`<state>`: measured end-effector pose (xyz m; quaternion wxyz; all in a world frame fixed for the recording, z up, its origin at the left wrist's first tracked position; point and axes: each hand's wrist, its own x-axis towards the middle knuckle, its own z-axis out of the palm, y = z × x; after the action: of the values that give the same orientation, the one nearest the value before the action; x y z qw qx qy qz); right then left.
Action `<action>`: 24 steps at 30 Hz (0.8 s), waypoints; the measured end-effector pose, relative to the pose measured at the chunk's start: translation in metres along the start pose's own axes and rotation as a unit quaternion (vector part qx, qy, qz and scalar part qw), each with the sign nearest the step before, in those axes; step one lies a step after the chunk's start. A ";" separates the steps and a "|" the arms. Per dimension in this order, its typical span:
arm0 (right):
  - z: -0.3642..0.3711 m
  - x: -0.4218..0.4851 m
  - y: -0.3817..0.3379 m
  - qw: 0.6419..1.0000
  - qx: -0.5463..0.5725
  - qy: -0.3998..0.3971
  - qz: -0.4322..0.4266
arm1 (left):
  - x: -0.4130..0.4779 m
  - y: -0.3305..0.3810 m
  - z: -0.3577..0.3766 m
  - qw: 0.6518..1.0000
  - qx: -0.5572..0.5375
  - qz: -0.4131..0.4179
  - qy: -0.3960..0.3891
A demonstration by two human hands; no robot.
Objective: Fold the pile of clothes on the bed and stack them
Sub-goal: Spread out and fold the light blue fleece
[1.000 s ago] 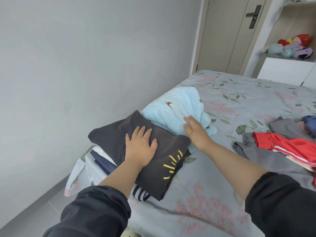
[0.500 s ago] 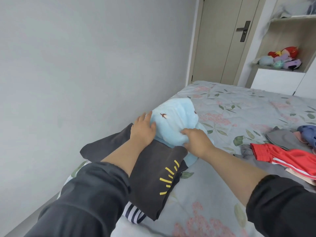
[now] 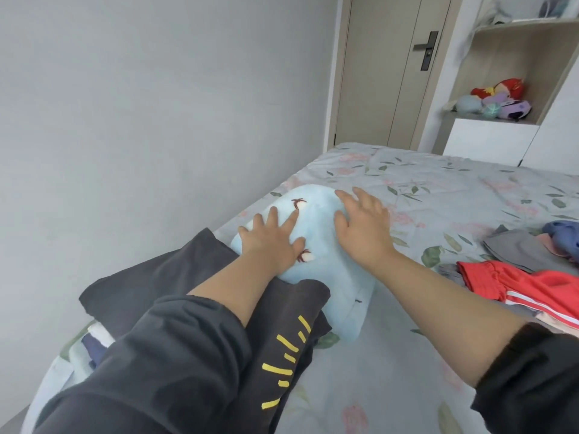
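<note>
Both hands had shifted since half a second earlier: then they gripped the light blue fleece garment (image 3: 326,245) at its near edges; at this moment they lay on top of it, palms down.

Head view. Left hand (image 3: 271,242) was flat with fingers spread, pressing the near-left part of the blue garment; it grasped nothing. Right hand (image 3: 360,227) was also flat and released, resting on the garment's right side, fingers pointing toward the far end of the bed. Dark sleeves were pushed up on both forearms.

Surface: a bed (image 3: 438,189) with a pale floral cover, set along a plain grey wall (image 3: 141,120). Beyond its far end stood a beige door (image 3: 385,67) with a dark handle, and to the right an open shelf (image 3: 501,117) holding soft toys (image 3: 498,100).

The blue garment sat near the bed's left edge, its near end overlapping a folded dark grey garment with yellow marks (image 3: 282,333), which topped a stack; a navy and white layer (image 3: 94,343) showed beneath. The left forearm hid part of that stack.

Unfolded clothes lay well apart at the right: a red garment with white stripes (image 3: 513,283), a grey piece (image 3: 513,249), something blue (image 3: 564,233) at the frame edge.
</note>
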<state>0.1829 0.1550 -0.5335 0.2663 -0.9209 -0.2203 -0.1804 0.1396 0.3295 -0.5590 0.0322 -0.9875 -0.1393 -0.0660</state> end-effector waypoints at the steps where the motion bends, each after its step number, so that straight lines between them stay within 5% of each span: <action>1: 0.016 0.000 0.006 0.996 -0.035 -0.075 0.038 | 0.001 0.001 0.002 1.000 0.007 0.002 0.000; 3: 0.049 -0.012 0.025 0.974 -0.040 -0.181 0.128 | 0.002 0.008 0.006 0.999 0.032 0.023 0.006; 9: 0.089 -0.024 0.045 0.966 -0.009 -0.110 0.235 | 0.010 0.008 0.015 0.997 0.036 0.069 0.008; 18: 0.096 0.004 0.036 0.979 0.132 -0.080 0.135 | 0.006 -0.003 0.018 0.998 -0.056 -0.017 0.027; 24: 0.091 0.005 0.037 0.981 0.035 -0.122 0.145 | 0.003 0.007 0.024 0.991 0.046 0.109 0.067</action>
<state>0.2255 0.1801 -0.6184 0.2928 -0.9483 -0.1213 -0.0178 0.1469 0.3256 -0.5823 0.0935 -0.9876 -0.0312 -0.1218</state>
